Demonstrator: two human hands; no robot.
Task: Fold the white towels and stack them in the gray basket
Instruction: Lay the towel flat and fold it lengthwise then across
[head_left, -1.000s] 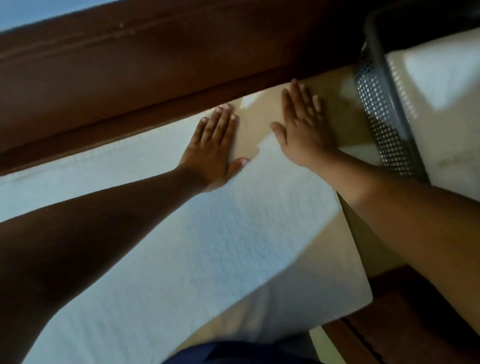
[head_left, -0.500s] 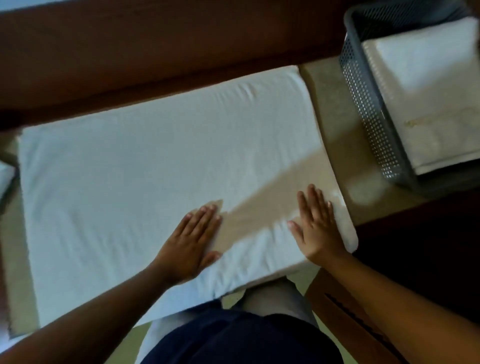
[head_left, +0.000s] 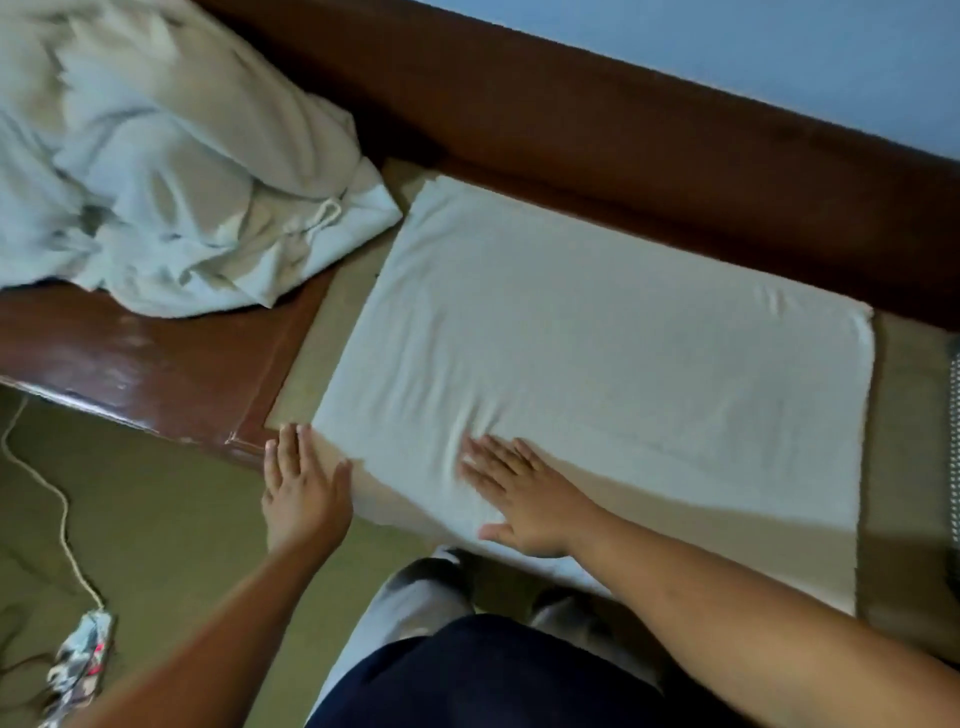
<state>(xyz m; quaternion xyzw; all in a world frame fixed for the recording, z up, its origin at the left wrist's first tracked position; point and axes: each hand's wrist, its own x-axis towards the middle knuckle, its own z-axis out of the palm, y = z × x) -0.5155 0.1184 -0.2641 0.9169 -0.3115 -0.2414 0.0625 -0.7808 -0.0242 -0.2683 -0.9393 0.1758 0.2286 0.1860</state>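
A white towel (head_left: 613, 353) lies folded flat as a wide rectangle on the tan surface. My right hand (head_left: 524, 493) presses flat on the towel near its front left part, fingers straight and spread. My left hand (head_left: 304, 488) is flat with straight fingers at the towel's front left corner, by the edge of the surface. A heap of crumpled white towels (head_left: 166, 156) lies at the upper left. Only a sliver of the gray basket (head_left: 955, 441) shows at the right edge.
A dark brown wooden ledge (head_left: 623, 156) runs behind the towel, and a brown wooden panel (head_left: 156, 358) lies to its left. Olive floor (head_left: 156, 519) below holds a white cord (head_left: 62, 519) and a patterned cloth (head_left: 78, 660). My legs are at the bottom centre.
The view has swung left, so the basket has almost left the frame and the towel heap appears. Both hands have slid left along the towel's front; the left one now sits at its corner.
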